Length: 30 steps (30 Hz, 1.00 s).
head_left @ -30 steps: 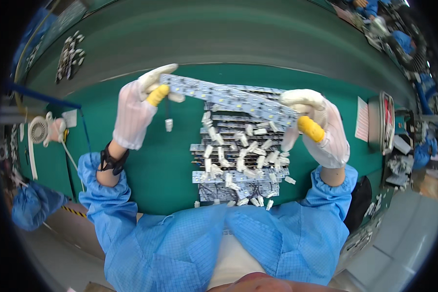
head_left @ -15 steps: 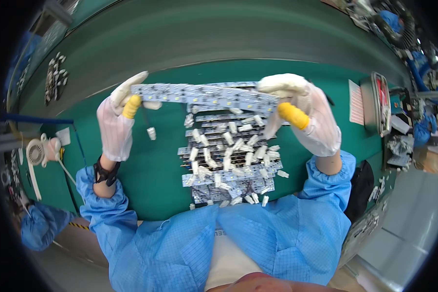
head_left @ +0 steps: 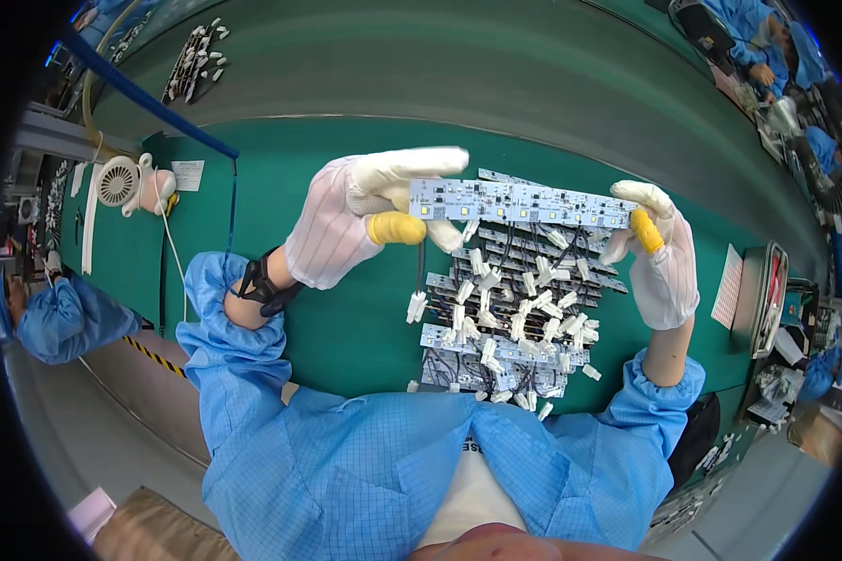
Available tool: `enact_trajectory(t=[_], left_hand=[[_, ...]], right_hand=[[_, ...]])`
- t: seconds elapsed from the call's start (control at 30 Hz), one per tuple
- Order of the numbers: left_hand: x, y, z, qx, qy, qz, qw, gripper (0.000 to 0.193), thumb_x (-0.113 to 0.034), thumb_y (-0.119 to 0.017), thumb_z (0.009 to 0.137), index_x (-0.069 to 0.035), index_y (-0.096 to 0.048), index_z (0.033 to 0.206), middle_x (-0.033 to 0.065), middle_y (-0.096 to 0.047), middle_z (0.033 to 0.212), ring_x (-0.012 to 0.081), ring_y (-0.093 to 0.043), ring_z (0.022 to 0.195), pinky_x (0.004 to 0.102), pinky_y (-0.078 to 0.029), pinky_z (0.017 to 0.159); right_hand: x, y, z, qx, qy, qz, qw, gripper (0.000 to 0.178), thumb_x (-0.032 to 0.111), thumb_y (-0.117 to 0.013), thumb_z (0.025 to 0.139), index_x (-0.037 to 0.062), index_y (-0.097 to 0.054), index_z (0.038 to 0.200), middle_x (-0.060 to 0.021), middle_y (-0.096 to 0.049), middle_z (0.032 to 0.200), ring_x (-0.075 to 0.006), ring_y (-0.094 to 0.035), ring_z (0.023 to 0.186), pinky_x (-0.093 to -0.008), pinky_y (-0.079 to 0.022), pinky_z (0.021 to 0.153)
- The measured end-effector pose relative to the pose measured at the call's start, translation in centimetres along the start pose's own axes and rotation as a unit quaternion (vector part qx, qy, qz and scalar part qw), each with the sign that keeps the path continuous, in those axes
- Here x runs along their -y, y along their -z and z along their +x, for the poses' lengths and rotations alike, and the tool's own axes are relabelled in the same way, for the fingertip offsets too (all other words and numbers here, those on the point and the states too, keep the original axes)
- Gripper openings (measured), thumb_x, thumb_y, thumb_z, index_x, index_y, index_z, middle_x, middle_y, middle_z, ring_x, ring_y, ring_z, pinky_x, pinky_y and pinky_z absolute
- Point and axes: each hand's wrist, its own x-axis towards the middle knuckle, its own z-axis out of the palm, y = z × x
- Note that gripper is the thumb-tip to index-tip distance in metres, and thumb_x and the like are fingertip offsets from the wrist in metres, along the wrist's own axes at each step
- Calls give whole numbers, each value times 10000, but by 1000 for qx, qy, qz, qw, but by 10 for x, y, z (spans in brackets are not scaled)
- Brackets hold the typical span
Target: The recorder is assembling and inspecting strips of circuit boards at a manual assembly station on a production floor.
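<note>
A long white LED circuit strip (head_left: 526, 202) is held level between my two gloved hands, above a pile of similar strips. My left hand (head_left: 360, 206) pinches its left end, yellow-covered thumb in front and index finger stretched out along the top. At the right end, my right hand (head_left: 662, 252) grips with its yellow-covered thumb and curled fingers. From the strip's left end a dark wire hangs down to a white connector plug (head_left: 416, 307). Below lie the piled LED strips (head_left: 533, 351), overlapping in rows, with many white plugs and dark wires across them.
A green mat (head_left: 346, 337) covers the bench. On the left stand a small fan (head_left: 118, 181) and a paper slip (head_left: 187, 175). At the right are a metal bin (head_left: 765, 299) and a printed sheet (head_left: 728, 285). More strips (head_left: 195, 64) lie far left; other people work nearby.
My view has swung, so the bench and pile appear farther right. The strip remains in both hands and now looks sharp rather than blurred, its tilt a little less.
</note>
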Motion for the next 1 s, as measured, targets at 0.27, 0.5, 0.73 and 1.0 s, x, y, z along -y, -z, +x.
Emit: enact_trajectory(t=[0.27, 0.5, 0.73, 1.0], left_hand=[[8, 5, 10, -83, 38, 237, 967, 361, -349, -488, 968, -40, -669, 1018, 56, -700, 797, 122, -579, 677, 255, -454, 664], [31, 16, 11, -84, 91, 272, 954, 276, -183, -556, 896, -8, -652, 1087, 108, -681, 1016, 156, -617, 884, 282, -467, 808], [24, 0, 11, -131, 55, 147, 979, 260, -248, -535, 942, -25, -624, 1042, 132, -651, 1011, 289, -600, 804, 346, -474, 721], [11, 7, 11, 7, 112, 52, 992, 475, -361, -448, 969, 29, -520, 1230, 125, -694, 862, 213, -665, 890, 332, -474, 870]], right_hand=[[-9, 18, -5, 24, -11, 20, 999, 648, 503, -663, 814, -26, -517, 1158, -112, -630, 798, -171, -619, 608, -274, -526, 538], [8, 3, -14, 66, -5, 110, 992, 536, 415, -685, 816, -46, -561, 1060, -110, -618, 837, -176, -638, 687, -300, -553, 531], [-6, 25, -5, 119, -88, 188, 971, 528, 457, -611, 865, -16, -523, 1083, -141, -660, 759, -229, -645, 588, -293, -517, 612], [-7, 18, -1, 49, -66, 72, 994, 436, 195, -697, 808, -32, -515, 1133, -61, -616, 796, -140, -617, 641, -244, -494, 590]])
